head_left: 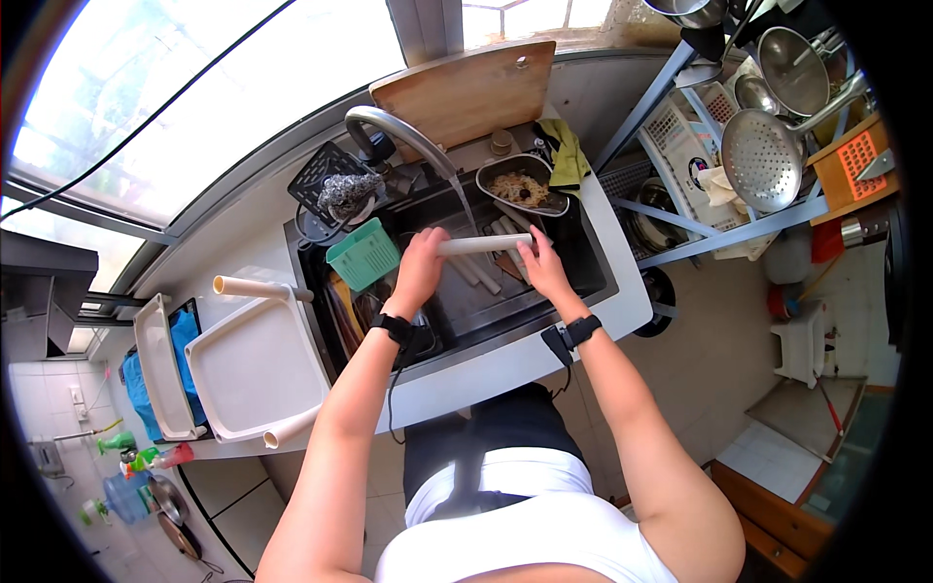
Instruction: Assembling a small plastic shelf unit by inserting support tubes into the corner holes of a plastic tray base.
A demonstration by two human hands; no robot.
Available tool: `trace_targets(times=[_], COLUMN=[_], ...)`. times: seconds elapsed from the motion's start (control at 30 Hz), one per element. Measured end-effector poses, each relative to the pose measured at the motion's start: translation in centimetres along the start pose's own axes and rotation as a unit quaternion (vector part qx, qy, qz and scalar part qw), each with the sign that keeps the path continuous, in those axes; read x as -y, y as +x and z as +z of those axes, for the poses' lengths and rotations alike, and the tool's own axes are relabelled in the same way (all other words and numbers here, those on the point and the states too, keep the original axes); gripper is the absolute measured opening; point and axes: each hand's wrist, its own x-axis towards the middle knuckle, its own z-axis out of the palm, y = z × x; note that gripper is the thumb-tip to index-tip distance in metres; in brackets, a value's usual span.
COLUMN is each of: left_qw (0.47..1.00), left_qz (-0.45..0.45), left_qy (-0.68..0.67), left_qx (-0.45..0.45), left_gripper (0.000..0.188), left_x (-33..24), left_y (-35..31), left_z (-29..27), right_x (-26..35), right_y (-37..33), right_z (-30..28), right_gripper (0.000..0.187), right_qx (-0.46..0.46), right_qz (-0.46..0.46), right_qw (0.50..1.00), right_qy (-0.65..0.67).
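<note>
Holding a white tube (483, 245) level at the frame's centre, you grip its ends with your left hand (420, 267) and right hand (540, 267) closed, its long axis running left-right over the sink (466, 306) beneath the faucet (403, 136).
</note>
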Motion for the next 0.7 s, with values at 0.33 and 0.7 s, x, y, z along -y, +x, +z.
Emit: trace_targets(times=[0.33, 0.7], left_qw=[0.995, 0.989], left_qz=[-0.041, -0.008], left_qy=[0.094, 0.140], left_qx=[-0.016, 0.051], left_gripper=[0.074, 0.065], left_x=[1.5, 5.8], left_y=[0.1, 1.2], left_z=[-0.3, 0.1], right_x=[0.5, 5.7], right_y=[2.2, -2.5], right_z=[1.0, -2.8], right_gripper=[0.022, 0.024], right_qx=[-0.038, -0.077], right_qz=[-0.050, -0.199], right_qw=[0.985, 0.976], right_qy=[0.162, -0.046])
